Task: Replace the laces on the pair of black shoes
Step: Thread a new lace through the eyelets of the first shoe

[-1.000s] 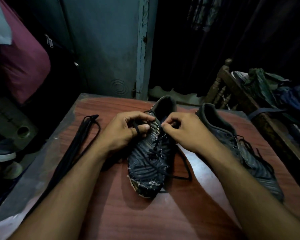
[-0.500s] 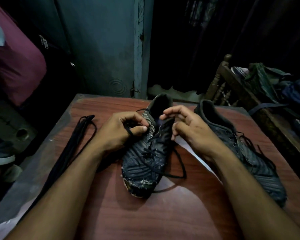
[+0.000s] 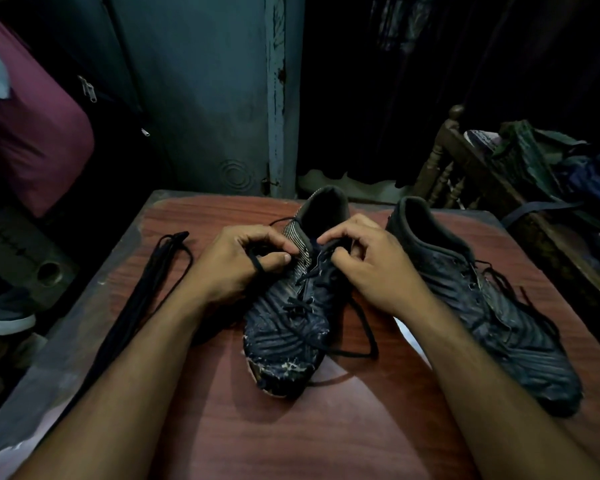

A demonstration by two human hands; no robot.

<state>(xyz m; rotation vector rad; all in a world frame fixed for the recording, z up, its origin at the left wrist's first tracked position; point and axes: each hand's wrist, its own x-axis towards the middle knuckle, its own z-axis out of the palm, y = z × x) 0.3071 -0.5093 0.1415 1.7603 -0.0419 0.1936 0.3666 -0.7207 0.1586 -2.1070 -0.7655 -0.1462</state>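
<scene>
1. Low light hides detail: the eyelets of the near shoe (image 3: 288, 327) sit partly under both hands, and the interior of its collar reads only as a dark hollow
2. Both forearms are cut off by the lower frame edge; the far part of the room is near black, and the clothes heaped on the wooden chair (image 3: 465, 161) at right cannot be told apart
3. The near shoe lies at the centre of the red-brown table (image 3: 326, 438), long axis running toward and away from the person, toe nearest, heel opening farthest
4. The second shoe (image 3: 492, 313) lies just right of it, heel far, toe angled toward the lower right, laces loose
5. The left hand (image 3: 236, 268) has its fingers curled, pinching a loop of the old lace (image 3: 361, 351) at the left side of the tongue
6. The right hand (image 3: 368, 268) pinches lace at the upper eyelets with curled fingers; the exact strand is hard to make out
7. A bundle of spare black laces (image 3: 146, 299) lies stretched along the table's left edge, well apart from the shoes
</scene>
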